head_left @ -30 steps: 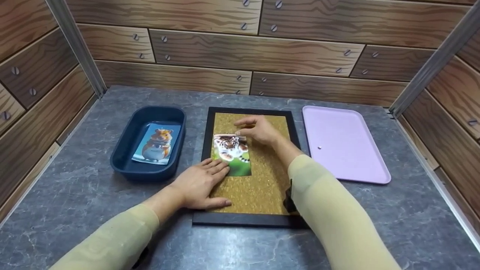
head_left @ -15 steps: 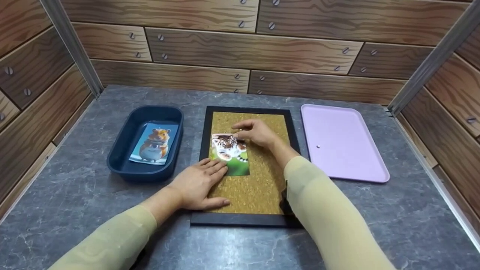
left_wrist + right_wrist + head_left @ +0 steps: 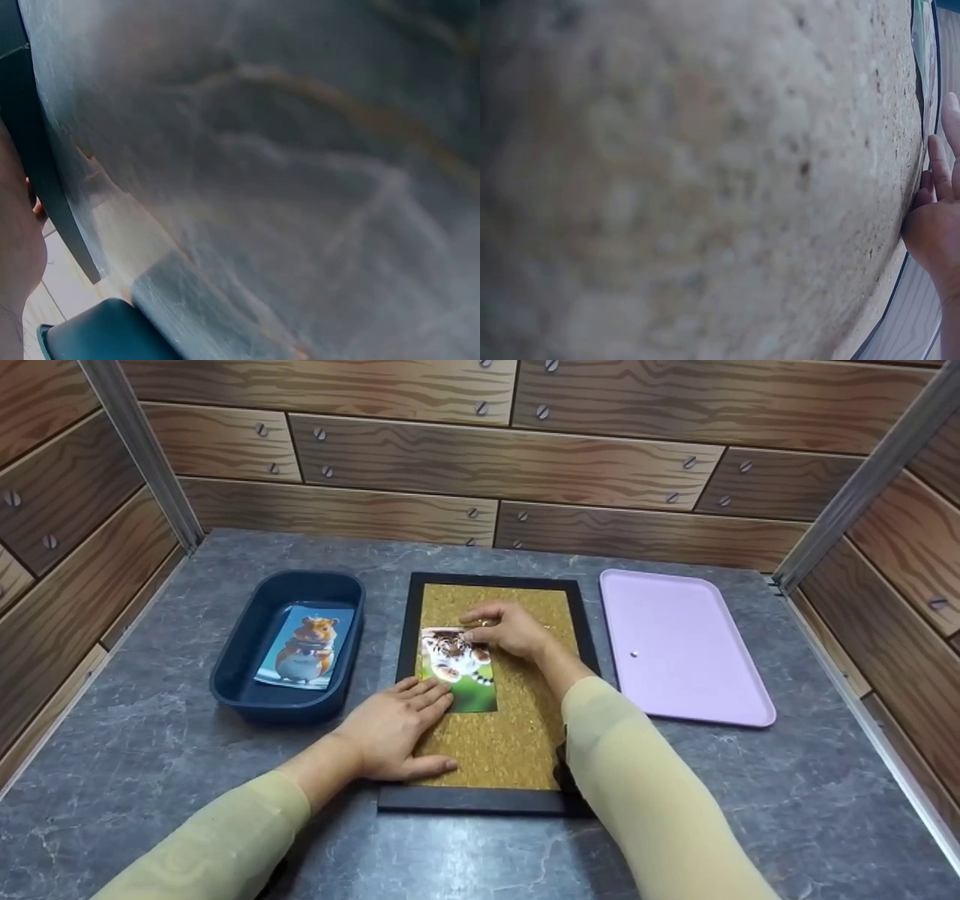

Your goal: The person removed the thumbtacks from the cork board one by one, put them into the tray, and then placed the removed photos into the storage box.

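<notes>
A photo of a tiger cub (image 3: 474,694) lies on the left part of a black-framed corkboard (image 3: 517,750). My left hand (image 3: 394,733) rests flat across the board's left edge, its fingertips on the photo's lower left side and the thumb out over the cork. At the photo's top right, my right hand (image 3: 514,631) touches down with the thumb tip on the picture. The index finger reaches forward, apart from the thumb, and a small shiny spot shows between them. In the right wrist view, the right hand's fingers (image 3: 940,169) lean toward the cork.
Left of the board stands a dark blue bin (image 3: 281,712) holding a hamster picture (image 3: 304,649). To the right lies a pink tray (image 3: 690,660) with one tiny shiny piece (image 3: 634,655) on it. Wood-patterned walls (image 3: 390,450) enclose the grey marbled table (image 3: 150,750).
My right thumb has moved from the photo's top edge slightly down onto the picture. The left hand stays in place, and the head view has shifted a little.
</notes>
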`<state>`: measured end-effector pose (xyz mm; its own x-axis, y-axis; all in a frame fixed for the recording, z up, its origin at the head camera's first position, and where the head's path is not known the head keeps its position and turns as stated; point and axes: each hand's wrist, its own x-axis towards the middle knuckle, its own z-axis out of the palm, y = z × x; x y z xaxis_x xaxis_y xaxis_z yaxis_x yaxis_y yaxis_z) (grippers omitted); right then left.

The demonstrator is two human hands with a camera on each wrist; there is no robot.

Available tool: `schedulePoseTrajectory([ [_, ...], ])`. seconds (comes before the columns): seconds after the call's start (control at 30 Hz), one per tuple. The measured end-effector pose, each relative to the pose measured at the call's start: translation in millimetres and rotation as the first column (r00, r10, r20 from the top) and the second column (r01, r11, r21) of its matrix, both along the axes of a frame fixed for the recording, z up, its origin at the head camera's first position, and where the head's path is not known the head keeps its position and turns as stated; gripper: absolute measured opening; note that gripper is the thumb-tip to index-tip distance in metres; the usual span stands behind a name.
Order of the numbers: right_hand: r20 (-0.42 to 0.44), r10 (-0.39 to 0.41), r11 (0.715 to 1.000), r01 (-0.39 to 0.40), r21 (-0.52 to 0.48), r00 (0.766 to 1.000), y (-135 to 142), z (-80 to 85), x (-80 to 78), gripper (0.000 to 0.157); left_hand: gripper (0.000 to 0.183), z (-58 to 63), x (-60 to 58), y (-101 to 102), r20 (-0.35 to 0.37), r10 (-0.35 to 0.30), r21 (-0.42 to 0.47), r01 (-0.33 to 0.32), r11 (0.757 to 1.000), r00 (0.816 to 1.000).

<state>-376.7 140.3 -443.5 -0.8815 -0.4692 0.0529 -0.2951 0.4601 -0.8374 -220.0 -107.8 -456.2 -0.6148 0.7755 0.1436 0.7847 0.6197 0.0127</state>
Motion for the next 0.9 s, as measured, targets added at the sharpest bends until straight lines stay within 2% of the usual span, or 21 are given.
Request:
schedulePoseTrajectory([
  [0.27,0.021,-0.012,0.999,0.011,0.039,1.000,0.7,0.5,1.4,0.037,0.098,-1.1,-0.7,0.4,-0.008,-0.009,0.018,0.009,1.000,1.000],
  [0.57,-0.014,-0.011,0.994,0.013,0.111,1.000,-1.5,0.9,2.9,0.036,0.098,-1.3,0.1,-0.3,-0.019,-0.012,0.017,0.013,1.000,1.000],
  [0.9,-0.018,-0.007,0.991,0.009,0.135,1.000,-2.1,1.5,2.2,0.034,0.097,-1.6,-0.3,0.1,-0.010,-0.009,0.016,0.009,1.000,1.000],
])
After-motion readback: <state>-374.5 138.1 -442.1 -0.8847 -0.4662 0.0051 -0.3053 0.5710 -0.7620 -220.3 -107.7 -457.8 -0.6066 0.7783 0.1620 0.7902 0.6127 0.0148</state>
